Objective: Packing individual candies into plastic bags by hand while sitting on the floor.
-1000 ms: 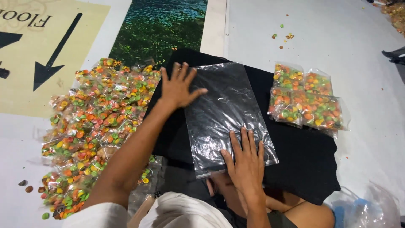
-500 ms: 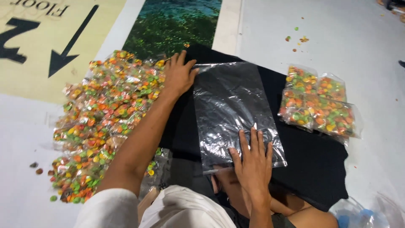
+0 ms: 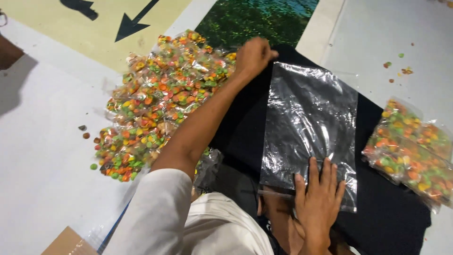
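Note:
A large clear plastic bag (image 3: 309, 127) lies flat on a black cloth (image 3: 391, 212). My right hand (image 3: 318, 198) rests palm down on the bag's near end, fingers spread. My left hand (image 3: 254, 55) is stretched out to the bag's far left corner, at the edge of a heap of small clear packets of orange, green and yellow candies (image 3: 160, 99). Its fingers are curled into a fist, and whatever may be inside them is hidden.
Two filled bags of the same candies (image 3: 413, 151) lie at the right on the cloth. Loose candies (image 3: 395, 66) dot the white floor. Beyond the heap are a yellow floor panel with a black arrow (image 3: 132, 26) and a green panel (image 3: 255, 19). A cardboard corner (image 3: 66, 243) shows bottom left.
My left hand has closed from a spread palm into a fist at the bag's far left corner. My right hand stays flat on the near end. The view has shifted right.

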